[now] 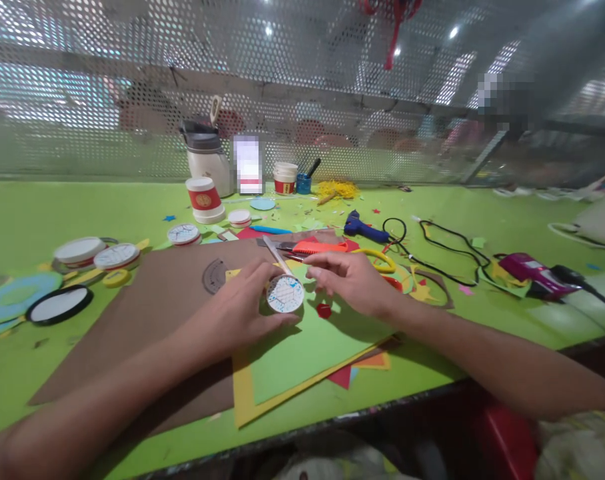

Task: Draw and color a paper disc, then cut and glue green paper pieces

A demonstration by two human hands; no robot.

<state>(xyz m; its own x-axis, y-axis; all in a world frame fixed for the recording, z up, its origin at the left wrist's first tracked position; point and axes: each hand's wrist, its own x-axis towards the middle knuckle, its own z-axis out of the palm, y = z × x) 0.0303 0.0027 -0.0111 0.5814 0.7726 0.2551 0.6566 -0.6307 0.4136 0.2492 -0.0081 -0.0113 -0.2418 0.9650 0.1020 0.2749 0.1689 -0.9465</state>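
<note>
Left hand (247, 300) grips round, white, blue-speckled disc (285, 294); right hand (350, 280) hovers just beside, fingers curled, cannot tell if holding anything. Flat light-green sheet (302, 363) beneath.

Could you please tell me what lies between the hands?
In the head view: the speckled disc held by the left hand, a white strip beyond, and a red piece nearer the right hand.

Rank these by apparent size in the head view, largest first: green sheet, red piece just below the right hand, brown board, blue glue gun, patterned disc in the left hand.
1. Brown board
2. Green sheet
3. Patterned disc and blue glue gun: too alike to rank
4. Red piece
</note>
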